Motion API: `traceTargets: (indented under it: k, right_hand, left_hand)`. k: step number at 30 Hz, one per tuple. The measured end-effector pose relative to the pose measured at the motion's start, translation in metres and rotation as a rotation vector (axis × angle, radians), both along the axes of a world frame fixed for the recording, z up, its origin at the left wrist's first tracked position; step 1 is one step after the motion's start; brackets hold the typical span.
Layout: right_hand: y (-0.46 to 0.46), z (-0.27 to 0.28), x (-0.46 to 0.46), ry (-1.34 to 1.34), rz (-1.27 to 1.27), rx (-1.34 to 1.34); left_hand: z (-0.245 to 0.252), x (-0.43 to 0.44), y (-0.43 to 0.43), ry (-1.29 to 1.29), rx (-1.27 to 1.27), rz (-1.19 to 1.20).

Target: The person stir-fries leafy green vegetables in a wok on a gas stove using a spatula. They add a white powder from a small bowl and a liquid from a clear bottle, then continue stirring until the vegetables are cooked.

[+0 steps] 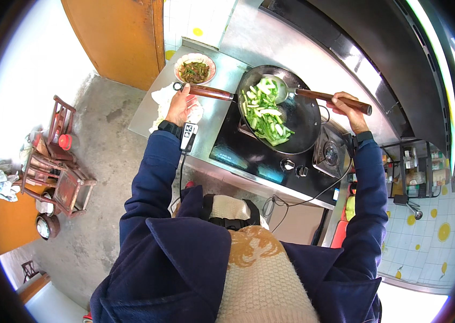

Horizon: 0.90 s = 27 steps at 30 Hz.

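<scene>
A black wok (302, 133) sits over the left burner of a black gas hob (247, 161). Chopped green vegetables (268, 115) lie along its left side. My left hand (182, 104) grips the end of the wok's wooden handle (211, 92), thumb on top. In my right hand (348, 109) is the wooden handle of a metal ladle (282, 91); its bowl rests in the wok against the upper edge of the vegetables. Beneath my left hand a crumpled white cloth or bag (163, 99) lies on the metal counter.
A patterned bowl of cooked food (194, 69) stands left of the wok. The right burner (329, 151) is uncovered. A range hood (356, 52) overhangs the back. Cables hang from both wrists, one crossing the hob front. Spice racks (413, 169) hang at right; wooden chairs (70, 189) stand at left.
</scene>
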State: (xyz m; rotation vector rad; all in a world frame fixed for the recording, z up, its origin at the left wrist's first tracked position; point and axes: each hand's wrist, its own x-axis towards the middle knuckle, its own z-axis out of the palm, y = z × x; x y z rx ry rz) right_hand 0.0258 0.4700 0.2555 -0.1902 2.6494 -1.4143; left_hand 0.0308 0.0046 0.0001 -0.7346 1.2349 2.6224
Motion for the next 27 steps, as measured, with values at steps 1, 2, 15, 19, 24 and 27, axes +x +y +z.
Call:
traceTargets:
  k: [1,2,15,19,24,27]
  right_hand:
    - [-0.009,0.003,0.005,-0.008,0.043,0.048]
    - [-0.02,0.006,0.013,0.031,0.238,0.071]
    - [-0.072,0.043,0.2,0.352,0.581,0.607]
    - [-0.069,0.068,0.219,0.299,0.549,0.668]
    - [-0.081,0.075,0.196,0.226,0.626,0.559]
    - [-0.08,0.044,0.168,0.271,0.589,0.489]
  left_hand:
    - [0.0,0.0,0.0,-0.005,-0.001,0.0]
    - [0.0,-0.001,-0.001,-0.011,-0.003,-0.003]
    - [-0.003,-0.005,-0.008,-0.056,0.035,-0.016]
    - [-0.001,-0.005,-0.011,-0.049,0.023,-0.062]
    - [-0.003,-0.002,-0.009,-0.021,-0.033,-0.039]
    - [-0.004,-0.004,-0.011,-0.056,0.005,-0.067]
